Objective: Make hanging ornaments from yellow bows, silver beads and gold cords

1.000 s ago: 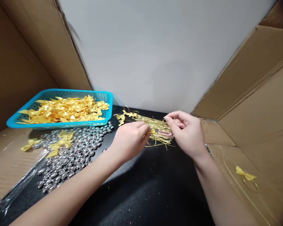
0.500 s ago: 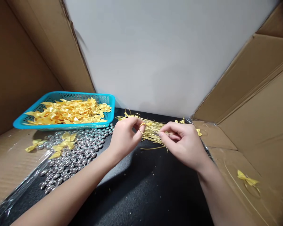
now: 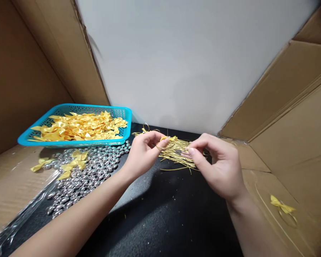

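Note:
Between the thumb and fingers of my left hand is a yellow bow with a loop of gold cord hanging by the fingertips. To its right, my right hand is closed in a pinch; what its fingertips hold, if anything, is too small to make out. Beneath and between both hands lies a pile of gold cords on the black surface. The two hands are apart.
A blue basket full of yellow bows stands at the left. Silver beads spread in front of it, with a few loose bows on top. One looped bow lies on cardboard at the right.
My right hand has moved right, away from my left hand. My left hand has shifted slightly right, still holding the bow, which now shows more clearly.

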A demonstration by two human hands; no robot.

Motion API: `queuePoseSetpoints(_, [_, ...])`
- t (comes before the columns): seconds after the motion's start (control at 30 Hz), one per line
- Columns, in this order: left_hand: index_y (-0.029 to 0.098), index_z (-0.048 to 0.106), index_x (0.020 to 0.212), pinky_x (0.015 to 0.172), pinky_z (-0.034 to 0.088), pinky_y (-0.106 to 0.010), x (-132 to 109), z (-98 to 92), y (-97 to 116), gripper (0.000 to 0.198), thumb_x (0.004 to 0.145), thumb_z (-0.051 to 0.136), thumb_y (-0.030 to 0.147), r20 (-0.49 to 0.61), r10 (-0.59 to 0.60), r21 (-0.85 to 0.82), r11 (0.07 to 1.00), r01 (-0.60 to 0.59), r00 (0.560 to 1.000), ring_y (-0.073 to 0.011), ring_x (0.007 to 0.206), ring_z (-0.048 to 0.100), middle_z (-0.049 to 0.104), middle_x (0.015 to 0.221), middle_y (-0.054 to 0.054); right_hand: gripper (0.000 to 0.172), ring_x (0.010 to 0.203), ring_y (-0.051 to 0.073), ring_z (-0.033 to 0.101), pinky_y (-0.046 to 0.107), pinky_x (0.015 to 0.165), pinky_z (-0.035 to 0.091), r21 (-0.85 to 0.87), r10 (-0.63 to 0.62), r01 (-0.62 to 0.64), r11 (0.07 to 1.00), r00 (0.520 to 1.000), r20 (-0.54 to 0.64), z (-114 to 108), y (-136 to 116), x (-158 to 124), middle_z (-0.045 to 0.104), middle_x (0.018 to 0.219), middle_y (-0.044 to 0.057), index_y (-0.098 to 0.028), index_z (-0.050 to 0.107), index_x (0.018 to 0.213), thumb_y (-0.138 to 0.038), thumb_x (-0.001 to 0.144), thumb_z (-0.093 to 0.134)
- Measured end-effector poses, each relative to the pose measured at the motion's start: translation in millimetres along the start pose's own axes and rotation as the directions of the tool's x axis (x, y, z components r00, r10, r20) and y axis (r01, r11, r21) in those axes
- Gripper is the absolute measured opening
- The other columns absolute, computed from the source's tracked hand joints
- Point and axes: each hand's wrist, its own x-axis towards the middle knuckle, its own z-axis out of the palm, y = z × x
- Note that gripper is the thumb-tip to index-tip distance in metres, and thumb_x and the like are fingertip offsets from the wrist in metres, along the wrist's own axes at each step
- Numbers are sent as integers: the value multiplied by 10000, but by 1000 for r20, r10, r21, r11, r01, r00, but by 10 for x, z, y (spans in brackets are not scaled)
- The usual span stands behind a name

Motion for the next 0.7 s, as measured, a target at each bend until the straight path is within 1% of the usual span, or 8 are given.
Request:
queuePoseSetpoints(0.1, [150,651,724,532,457,-207,-6,13,62,152,802,679,277,122,-52,-112,991,66,991,-97,563,558,630,614,4,130,777,159,573,311,732,456,33,23,-21,999,997,-76,-28,-6,-14,604,791,7,-206,603,740,-153,858,587])
queuePoseSetpoints(0.2, [153,641,705,527,449,-207,-11,23,81,160,813,665,269,203,-63,-176,979,100,977,-86,538,525,617,606,11,115,969,210,583,372,862,453,28,40,-37,999,992,-118,-51,-28,-14,624,952,41,-213,613,751,-170,857,598])
queuePoseSetpoints(0.3, [165,642,727,542,461,-218,-23,29,72,149,813,675,282,252,-79,-208,969,134,964,-91,539,537,616,606,20,118,976,208,590,372,867,472,94,77,-67,993,992,-101,-67,-79,-16,632,987,45,-217,620,761,-181,869,589])
queuePoseSetpoints(0.43, [168,645,733,554,467,-218,-55,39,100,120,802,683,258,258,-67,-224,966,127,964,-95,564,558,625,629,18,134,940,183,615,330,832,506,207,122,-100,973,988,-98,-86,-143,-32,654,969,33,-221,627,779,-191,892,562])
queuePoseSetpoints(0.53, [167,647,721,571,483,-231,-77,46,153,108,783,692,244,240,-37,-243,965,96,970,-103,581,561,630,643,7,126,955,189,642,334,838,530,300,196,-158,941,975,-102,-101,-135,-32,678,978,39,-225,615,807,-211,907,540])
queuePoseSetpoints(0.57, [167,647,719,575,487,-235,-83,47,169,108,777,695,244,237,-32,-247,965,92,971,-107,586,563,632,648,3,106,963,195,648,341,840,535,303,224,-184,935,969,-103,-105,-121,-28,685,991,43,-226,616,835,-226,909,539])
queuePoseSetpoints(0.63, [169,644,713,564,481,-233,-91,46,195,109,768,700,245,243,-22,-244,966,83,970,-110,589,561,630,649,0,77,996,207,647,357,856,533,238,263,-227,944,956,-128,-115,-88,-17,689,1037,53,-227,625,919,-254,907,554])
queuePoseSetpoints(0.7, [169,641,710,536,456,-221,-97,40,214,106,766,699,239,253,-4,-224,973,63,967,-103,573,540,616,641,6,128,1043,215,631,373,896,516,132,248,-226,965,950,-190,-123,-66,-8,682,1090,59,-230,634,1008,-263,903,568])
